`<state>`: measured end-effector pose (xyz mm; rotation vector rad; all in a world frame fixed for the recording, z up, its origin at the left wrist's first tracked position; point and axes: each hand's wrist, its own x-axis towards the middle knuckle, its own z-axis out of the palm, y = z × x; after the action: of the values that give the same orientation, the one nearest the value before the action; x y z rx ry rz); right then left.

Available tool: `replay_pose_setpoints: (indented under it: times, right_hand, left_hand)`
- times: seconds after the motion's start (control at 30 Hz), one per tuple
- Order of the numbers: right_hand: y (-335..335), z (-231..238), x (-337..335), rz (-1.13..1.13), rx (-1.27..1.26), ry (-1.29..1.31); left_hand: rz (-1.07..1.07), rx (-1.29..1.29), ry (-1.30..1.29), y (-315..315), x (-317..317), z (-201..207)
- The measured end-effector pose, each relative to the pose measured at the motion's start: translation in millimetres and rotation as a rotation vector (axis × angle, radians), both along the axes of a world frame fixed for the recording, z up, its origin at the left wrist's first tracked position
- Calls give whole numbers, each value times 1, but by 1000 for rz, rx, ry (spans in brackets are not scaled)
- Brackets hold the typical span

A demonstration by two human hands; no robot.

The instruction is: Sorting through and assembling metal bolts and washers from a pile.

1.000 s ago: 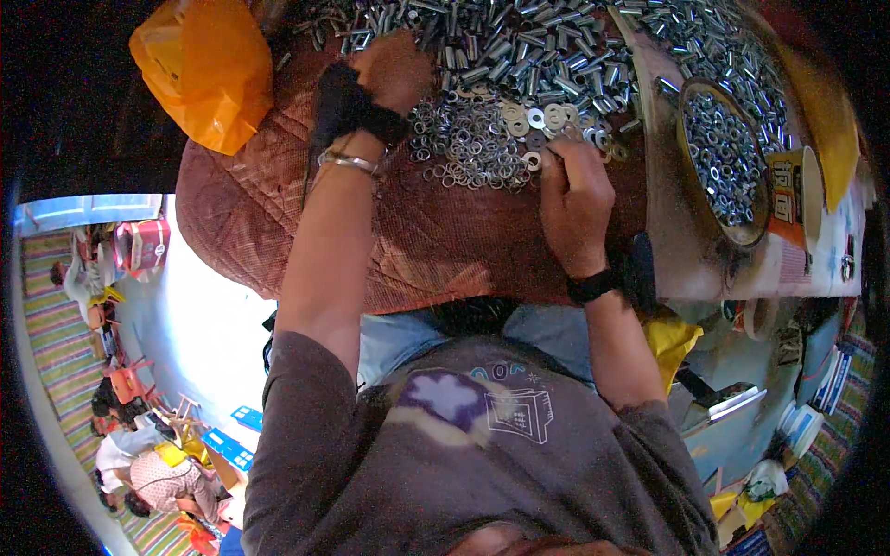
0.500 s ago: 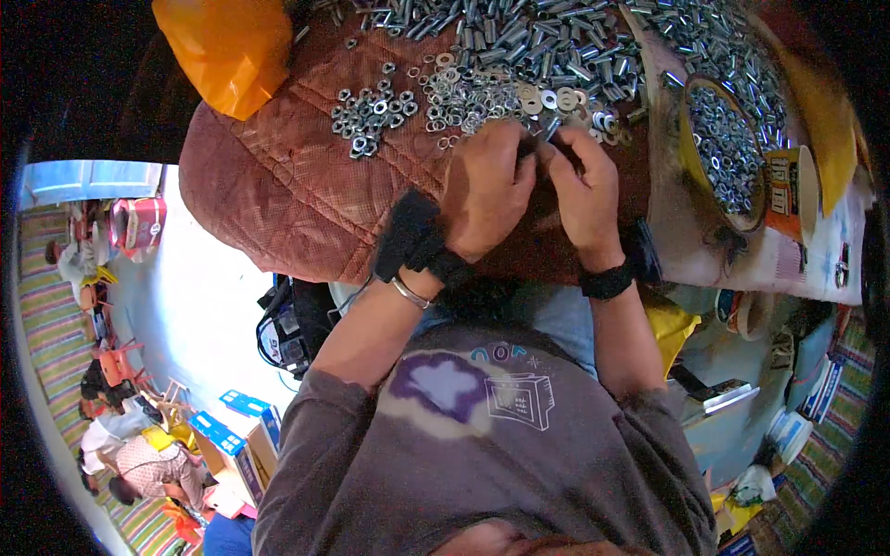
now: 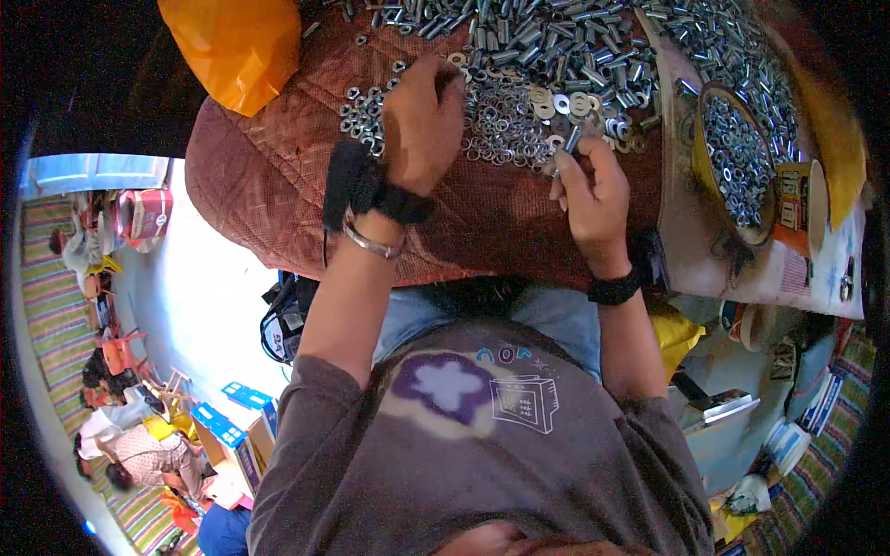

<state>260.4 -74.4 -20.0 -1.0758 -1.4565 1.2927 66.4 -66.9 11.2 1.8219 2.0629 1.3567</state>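
Note:
My right hand (image 3: 593,190) pinches a short, shiny bolt-like metal rod (image 3: 573,139) upright between thumb and fingers, just in front of the washers. To the left, my left hand (image 3: 422,125) reaches over the edge between a cluster of hex nuts (image 3: 360,120) and a heap of small ring washers (image 3: 505,120). Its fingers bend away from me, and their tips are mostly hidden, so any grip there is unclear. Flat washers (image 3: 579,104) lie beyond my right hand. Behind them spreads a large pile of short metal cylinders (image 3: 528,46). Everything rests on a reddish-brown quilted cloth (image 3: 278,176).
At right stands a round container (image 3: 702,153) full of nuts, beside an orange-and-white paper cup (image 3: 811,208). An orange plastic bag (image 3: 232,56) sits at the back left. Cardboard boxes (image 3: 227,440) are on the floor at left, with people seated farther off.
My hands, close together before, have parted. The left moved left and away from me toward the nuts; the right shifted slightly right and nearer, keeping the rod.

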Motion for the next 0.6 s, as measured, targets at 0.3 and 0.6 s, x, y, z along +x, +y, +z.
replay_pose_setpoints:
  times: [0.3,0.6]
  right_hand:
    - [-1,-7,1,-57,157,-224]
    - [-2,-15,0,-34,138,-122]
  left_hand:
    - [89,-44,425,60,-42,-20]
    - [87,-99,656,115,-48,-51]
